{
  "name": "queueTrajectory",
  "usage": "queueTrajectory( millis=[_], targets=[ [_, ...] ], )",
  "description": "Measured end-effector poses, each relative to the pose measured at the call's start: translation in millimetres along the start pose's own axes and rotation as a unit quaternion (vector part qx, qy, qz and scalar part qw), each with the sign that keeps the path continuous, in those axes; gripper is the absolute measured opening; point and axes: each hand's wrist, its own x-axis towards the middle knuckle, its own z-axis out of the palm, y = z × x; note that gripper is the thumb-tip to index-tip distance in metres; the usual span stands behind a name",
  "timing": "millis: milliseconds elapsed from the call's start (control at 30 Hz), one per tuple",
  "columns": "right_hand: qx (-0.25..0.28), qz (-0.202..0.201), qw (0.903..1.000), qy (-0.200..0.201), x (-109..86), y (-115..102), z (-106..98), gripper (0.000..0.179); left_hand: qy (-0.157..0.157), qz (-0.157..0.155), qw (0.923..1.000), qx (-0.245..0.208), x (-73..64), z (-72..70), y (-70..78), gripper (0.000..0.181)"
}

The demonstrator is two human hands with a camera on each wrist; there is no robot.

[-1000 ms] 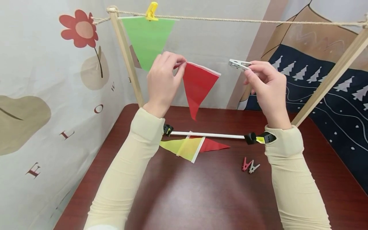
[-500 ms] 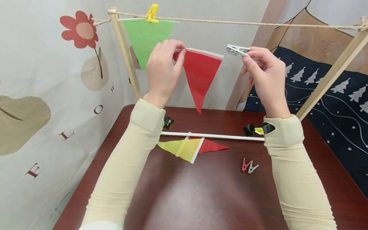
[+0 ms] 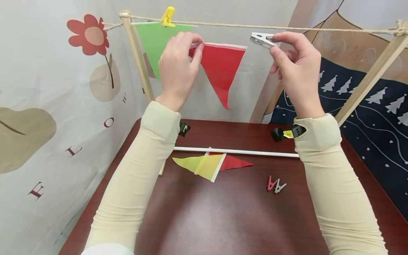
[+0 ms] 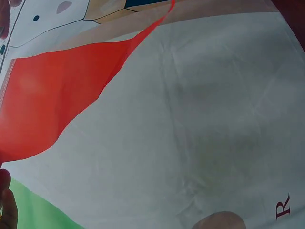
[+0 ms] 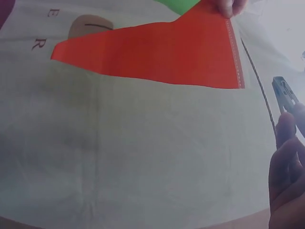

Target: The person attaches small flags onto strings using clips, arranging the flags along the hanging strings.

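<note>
My left hand (image 3: 180, 67) pinches the white-edged top corner of a red pennant flag (image 3: 223, 67), which hangs point down just below the rope (image 3: 223, 24). In the left wrist view the red pennant (image 4: 62, 95) spreads across the upper left, its tip curling. Between thumb and forefinger, my right hand (image 3: 298, 67) holds a white clothespin (image 3: 262, 40), level with the pennant's free top corner and a little apart from it. The right wrist view has this clothespin (image 5: 284, 93) at the far right, beside the rope. A yellow clip (image 3: 168, 17) fixes a green pennant (image 3: 149, 42) to the rope.
Two wooden posts (image 3: 138, 60) carry the rope. On the brown table (image 3: 204, 212) lie a yellow pennant (image 3: 210, 168) over a red one (image 3: 236, 162), a white rod (image 3: 236, 151), a red clothespin (image 3: 271, 183) and a pale clothespin (image 3: 279, 186). Printed fabric stands behind.
Both hands have risen toward the rope, bringing up the red pennant and the white clothespin. The pennant's top edge has become more level.
</note>
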Motion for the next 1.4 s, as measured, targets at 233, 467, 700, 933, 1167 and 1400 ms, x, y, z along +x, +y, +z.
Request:
queueTrajectory(
  millis=[233,467,700,933,1167,1400],
  targets=[
    [-0.032,-0.012,0.9994,-0.001,9.5,-7,3,0.027,0.002,-0.009,0.9999,-0.004,5.9,-0.9,1.9,0.024],
    [-0.071,-0.018,0.9973,-0.007,15.1,-14,5,0.028,-0.010,-0.029,0.9994,-0.017,11.8,-1.8,4.4,0.025],
    [-0.114,-0.033,0.9926,-0.027,28.3,-21,5,0.029,-0.019,-0.034,0.9990,-0.024,17.8,-0.5,8.5,0.025],
    [-0.151,-0.037,0.9863,-0.055,42.0,-21,5,0.029,-0.023,-0.034,0.9991,-0.005,22.9,-0.9,10.4,0.024],
    [-0.165,-0.025,0.9840,-0.062,46.4,-25,3,0.026,-0.028,-0.041,0.9988,0.003,24.7,0.5,14.8,0.024],
    [-0.166,0.000,0.9831,-0.077,59.4,-21,-1,0.026,-0.034,-0.031,0.9989,0.007,25.1,2.7,16.9,0.024]
  ],
)
